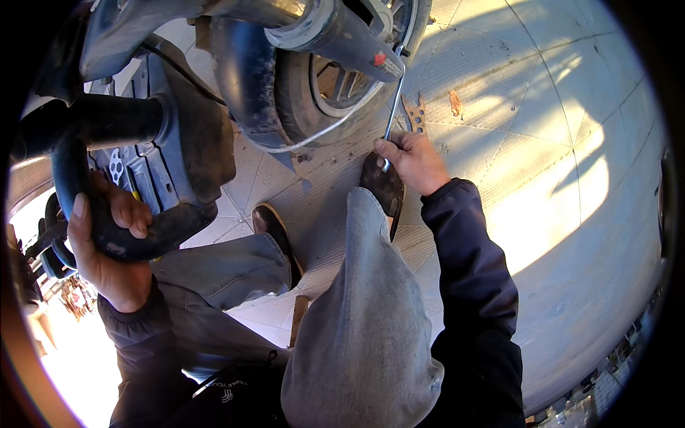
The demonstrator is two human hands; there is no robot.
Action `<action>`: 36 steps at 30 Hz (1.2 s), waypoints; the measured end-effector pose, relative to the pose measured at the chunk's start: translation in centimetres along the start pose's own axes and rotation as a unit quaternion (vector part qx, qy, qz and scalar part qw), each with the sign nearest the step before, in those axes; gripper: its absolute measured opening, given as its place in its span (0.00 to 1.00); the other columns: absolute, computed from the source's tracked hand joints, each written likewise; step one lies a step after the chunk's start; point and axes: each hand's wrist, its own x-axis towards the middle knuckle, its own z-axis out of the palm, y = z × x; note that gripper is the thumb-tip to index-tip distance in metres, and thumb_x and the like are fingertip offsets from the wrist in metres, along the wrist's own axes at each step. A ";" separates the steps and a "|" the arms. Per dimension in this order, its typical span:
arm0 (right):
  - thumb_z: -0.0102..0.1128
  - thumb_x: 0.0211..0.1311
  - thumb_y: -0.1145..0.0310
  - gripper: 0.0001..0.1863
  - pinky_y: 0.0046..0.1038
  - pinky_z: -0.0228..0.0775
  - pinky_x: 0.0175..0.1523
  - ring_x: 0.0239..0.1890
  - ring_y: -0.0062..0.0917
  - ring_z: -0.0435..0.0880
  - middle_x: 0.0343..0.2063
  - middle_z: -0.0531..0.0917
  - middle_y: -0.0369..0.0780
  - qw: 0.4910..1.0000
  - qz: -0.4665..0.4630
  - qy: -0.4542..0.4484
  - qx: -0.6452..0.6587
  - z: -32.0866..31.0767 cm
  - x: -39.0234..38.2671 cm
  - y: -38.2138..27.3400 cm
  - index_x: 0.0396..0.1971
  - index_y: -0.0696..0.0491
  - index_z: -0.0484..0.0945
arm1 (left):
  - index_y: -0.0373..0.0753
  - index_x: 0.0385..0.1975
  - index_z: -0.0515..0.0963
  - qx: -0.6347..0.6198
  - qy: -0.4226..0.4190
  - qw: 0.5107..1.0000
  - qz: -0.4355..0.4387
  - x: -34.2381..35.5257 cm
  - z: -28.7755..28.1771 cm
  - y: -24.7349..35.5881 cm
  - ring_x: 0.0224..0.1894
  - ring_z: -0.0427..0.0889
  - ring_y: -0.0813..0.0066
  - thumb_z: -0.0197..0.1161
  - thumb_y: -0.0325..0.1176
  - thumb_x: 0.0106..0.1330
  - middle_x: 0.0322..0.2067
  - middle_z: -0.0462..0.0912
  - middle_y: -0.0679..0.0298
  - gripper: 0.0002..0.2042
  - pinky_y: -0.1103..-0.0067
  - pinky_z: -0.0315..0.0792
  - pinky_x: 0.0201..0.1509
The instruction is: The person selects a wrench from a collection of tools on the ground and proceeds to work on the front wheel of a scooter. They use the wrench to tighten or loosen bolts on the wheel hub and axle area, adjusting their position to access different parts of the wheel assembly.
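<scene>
the bent steel wrench (393, 107) stood almost upright at the lower end of the scooter's dark exhaust muffler (335, 32), its top seated at the fitting beside a small red cap (379, 58), in front of the rear wheel (335, 85). the right hand (410, 160) was clamped around the wrench's lower end, fingers closed on the shaft, just above the toe of a worn dark shoe (384, 187). the left hand (107, 250) was wrapped tight on a black curved tube (85, 207) at the scooter's body, near the grey underside panel (178, 143), so the two hands were well apart. a thin pale cable (328, 127) looped under the wheel. another flat metal tool (415, 114) lay on the paved ground (542, 178) just beyond the wrench. grey trouser knees filled the lower middle of the view.

as a judgement: the wrench looked to be gripped far from its head, so a hard pull could have slipped it off the fitting, driving the knuckles into the pavement or rounding the fastener. the scooter, seemingly steadied only by the left hand, could have rocked.
</scene>
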 end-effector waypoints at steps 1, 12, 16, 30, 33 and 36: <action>0.57 0.64 0.62 0.16 0.29 0.70 0.36 0.25 0.26 0.80 0.21 0.82 0.42 1.000 -0.007 0.014 0.002 0.4 0.1 0.1 0.33 0.63 0.81 | 0.33 0.45 0.69 -0.004 0.003 1.000 -0.001 0.0 0.0 0.0 0.19 0.69 0.76 0.51 0.47 0.68 0.18 0.69 0.64 0.21 0.80 0.65 0.30; 0.59 0.59 0.60 0.13 0.40 0.73 0.40 0.34 0.45 0.82 0.29 0.83 0.50 0.956 -0.029 0.235 -0.174 1.5 2.6 4.5 0.38 0.51 0.82 | 0.32 0.44 0.69 -0.023 0.014 1.000 -0.001 0.0 0.2 0.0 0.19 0.69 0.76 0.53 0.46 0.67 0.18 0.69 0.63 0.20 0.81 0.64 0.30; 0.61 0.57 0.55 0.13 0.42 0.72 0.38 0.33 0.44 0.82 0.28 0.83 0.46 0.925 -0.017 0.279 -0.259 -1.4 5.4 6.9 0.38 0.46 0.83 | 0.32 0.45 0.69 -0.023 0.004 1.000 -0.007 -0.1 0.2 0.1 0.19 0.69 0.76 0.53 0.47 0.67 0.18 0.69 0.64 0.21 0.81 0.64 0.30; 0.55 0.63 0.56 0.13 0.37 0.74 0.43 0.41 0.35 0.83 0.42 0.83 0.34 0.786 -0.106 0.395 -0.464 -7.6 12.4 7.6 0.45 0.41 0.81 | 0.34 0.46 0.68 0.000 0.004 1.000 -0.008 -0.1 0.0 0.1 0.19 0.68 0.77 0.52 0.48 0.67 0.18 0.68 0.65 0.22 0.80 0.65 0.31; 0.54 0.63 0.60 0.13 0.37 0.74 0.44 0.42 0.36 0.82 0.42 0.83 0.37 0.802 -0.094 0.360 -0.468 -8.0 12.0 7.8 0.45 0.43 0.80 | 0.34 0.46 0.68 -0.003 0.008 1.000 -0.010 -0.1 0.3 0.2 0.19 0.68 0.77 0.52 0.49 0.67 0.18 0.68 0.65 0.21 0.80 0.65 0.31; 0.53 0.64 0.58 0.13 0.38 0.74 0.43 0.40 0.38 0.82 0.40 0.83 0.39 0.810 -0.089 0.339 -0.470 -7.6 10.9 7.6 0.44 0.46 0.79 | 0.35 0.46 0.68 -0.004 0.015 1.000 -0.005 -0.2 0.2 -0.2 0.19 0.68 0.77 0.51 0.49 0.67 0.18 0.68 0.65 0.21 0.80 0.64 0.30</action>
